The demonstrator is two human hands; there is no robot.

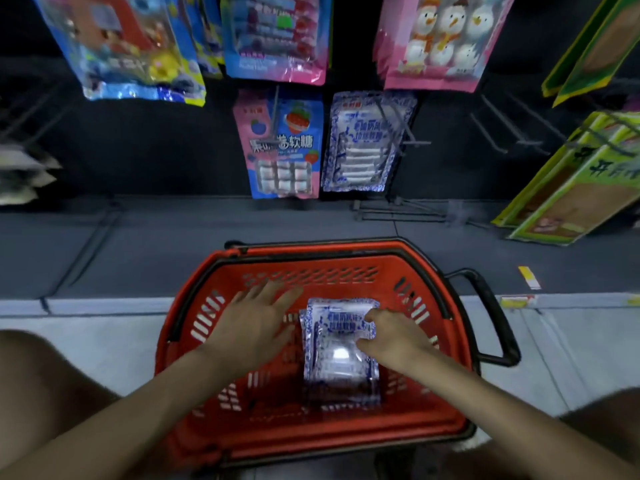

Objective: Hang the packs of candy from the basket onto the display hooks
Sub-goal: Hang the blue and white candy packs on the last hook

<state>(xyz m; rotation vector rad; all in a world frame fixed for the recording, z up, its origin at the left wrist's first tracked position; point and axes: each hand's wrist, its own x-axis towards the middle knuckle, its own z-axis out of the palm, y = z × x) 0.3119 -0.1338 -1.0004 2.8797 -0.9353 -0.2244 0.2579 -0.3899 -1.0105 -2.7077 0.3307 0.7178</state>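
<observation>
A red basket (346,261) with black handles sits on the floor below the display. Inside lies a small stack of blue-and-white candy packs (337,355). My right hand (391,337) rests on the top pack's right edge, thumb and fingers pinching it. My left hand (258,320) hovers flat over the basket's left half with fingers spread, holding nothing. Matching blue-and-white packs (363,143) hang on a display hook (408,133) above, next to pink-and-blue packs (282,147).
More candy bags hang in the upper row: blue (124,46), pink-blue (277,36), pink snowman (440,39). Bare hooks (512,129) stick out at the right. Yellow-green boxes (571,181) lean at far right. My knees frame the basket at both lower corners.
</observation>
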